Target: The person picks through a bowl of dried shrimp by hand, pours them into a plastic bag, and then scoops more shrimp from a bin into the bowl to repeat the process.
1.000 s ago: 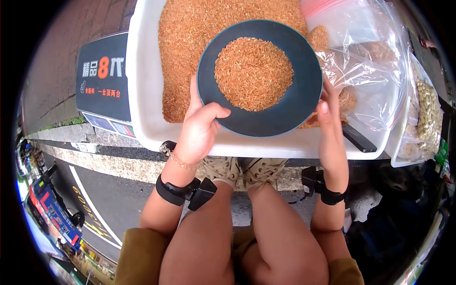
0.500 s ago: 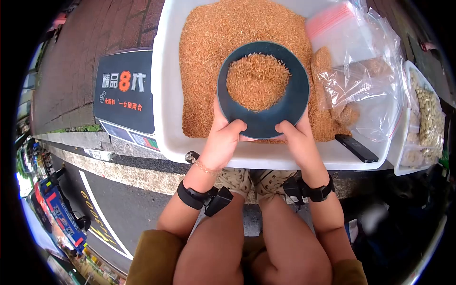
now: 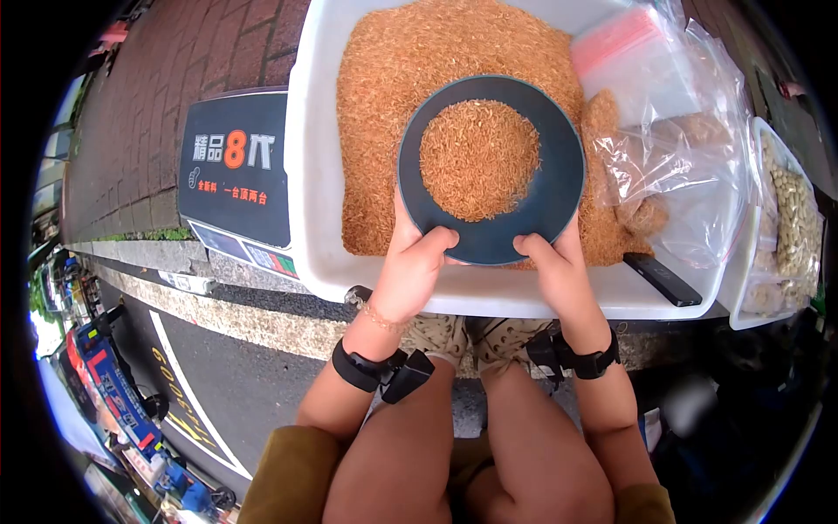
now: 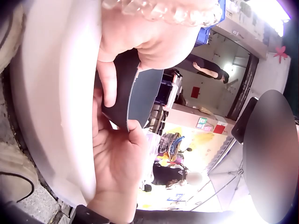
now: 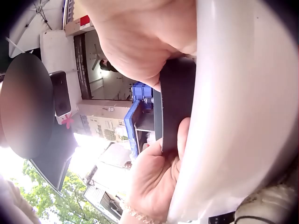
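Note:
A dark round bowl [image 3: 489, 240] holds a mound of reddish-brown grain [image 3: 478, 159], heaped toward its upper left. Both hands grip its near edge: the left hand [image 3: 410, 275] at the lower left, the right hand [image 3: 563, 275] at the lower right, thumbs over the rim and fingers beneath. The bowl is above a white tub [image 3: 312, 175] with a large heap of the same grain [image 3: 375, 96]. In the left wrist view the bowl's dark side [image 4: 122, 93] lies between thumb and fingers; the right wrist view shows its side [image 5: 177, 102] pinched likewise.
Clear plastic bags [image 3: 681, 166] and a black phone-like object [image 3: 662, 279] lie in the tub's right side. A printed black box [image 3: 234, 170] stands left of the tub. Another white tray [image 3: 749, 301] with pale bagged items is at the right.
The right hand has come from the bowl's right side to its near edge and grips there. The grain inside has shifted and now lies flatter than half a second ago.

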`<state>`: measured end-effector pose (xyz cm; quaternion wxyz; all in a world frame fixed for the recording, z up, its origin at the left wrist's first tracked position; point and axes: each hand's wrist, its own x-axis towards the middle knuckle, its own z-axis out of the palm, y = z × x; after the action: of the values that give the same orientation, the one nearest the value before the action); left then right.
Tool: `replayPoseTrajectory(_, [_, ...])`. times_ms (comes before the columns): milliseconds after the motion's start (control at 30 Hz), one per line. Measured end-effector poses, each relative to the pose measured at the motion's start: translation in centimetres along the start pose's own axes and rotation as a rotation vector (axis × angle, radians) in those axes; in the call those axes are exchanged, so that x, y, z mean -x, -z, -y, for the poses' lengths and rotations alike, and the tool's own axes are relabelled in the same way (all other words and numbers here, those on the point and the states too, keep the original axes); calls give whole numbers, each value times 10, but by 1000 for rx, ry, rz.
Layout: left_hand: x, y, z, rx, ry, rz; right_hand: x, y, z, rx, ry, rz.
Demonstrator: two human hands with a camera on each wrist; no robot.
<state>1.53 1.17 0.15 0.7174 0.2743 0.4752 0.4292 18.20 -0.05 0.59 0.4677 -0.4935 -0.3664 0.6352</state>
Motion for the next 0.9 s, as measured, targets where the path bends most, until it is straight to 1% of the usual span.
replayPoseTrajectory(67, [1, -3, -1, 12, -19, -11, 1, -3, 0, -49, -4, -108])
replayPoseTrajectory(200, [1, -1, 1, 26, -34, -9, 1, 2, 0, -13, -43, -28])
replayPoseTrajectory(267, [0, 0, 2, 29, -39, -5, 1, 2, 1, -45, -83, -33])
replayPoseTrajectory(633, [4, -2, -2, 24, -33, -16, 2, 2, -1, -44, -110, -80])
replayPoseTrajectory(733, [5, 0, -3, 12, 22, -14, 3, 1, -1, -50, -119, -84])
replayPoseTrajectory(800, [3, 2, 1, 38, -40, 7, 3, 1, 1, -56, -129, -94])
replayPoseTrajectory(833, [3, 1, 2, 38, -40, 6, 3, 2, 2, -11, -139, -113])
replayPoseTrajectory(900, [3, -5, 2, 163, -93, -125, 1, 4, 2, 33, -149, -133])
